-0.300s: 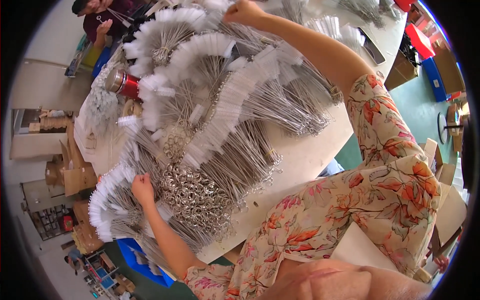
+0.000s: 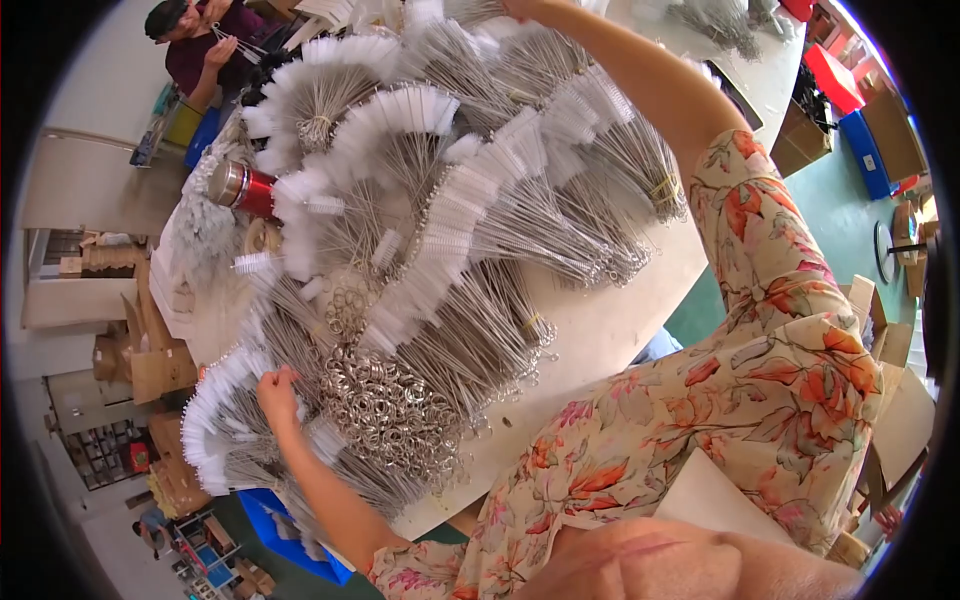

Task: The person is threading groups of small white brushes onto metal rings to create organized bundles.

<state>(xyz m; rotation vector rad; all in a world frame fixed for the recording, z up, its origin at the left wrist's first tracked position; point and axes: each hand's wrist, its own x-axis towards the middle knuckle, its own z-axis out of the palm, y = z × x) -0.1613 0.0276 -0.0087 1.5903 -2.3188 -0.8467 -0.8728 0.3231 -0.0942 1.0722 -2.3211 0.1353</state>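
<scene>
My left hand (image 2: 277,390) is closed, its fingers drawn together over a fan of white-bristled wire brushes (image 2: 210,425) at the left table edge. Whatever it pinches is too small to make out. A heap of shiny metal rings (image 2: 390,405) lies just right of that hand. My right arm reaches far across the table, and my right hand (image 2: 522,9) is cut off by the top edge, above the far brush bundles (image 2: 455,65); its fingers are mostly hidden. Between the hands, long rows of brushes (image 2: 440,240) lie with their wire stems toward me.
A red flask with a metal lid (image 2: 242,188) stands at the table's left side, near a roll of tape (image 2: 262,238). Across the far left corner, another person (image 2: 215,50) holds several wire pieces. A blue bin (image 2: 285,535) sits below the left edge; cardboard boxes (image 2: 885,130) stand at right.
My right hand has moved farther away, partly out of the top of the view. The left hand has shifted slightly toward me. The other person's hands have come closer together.
</scene>
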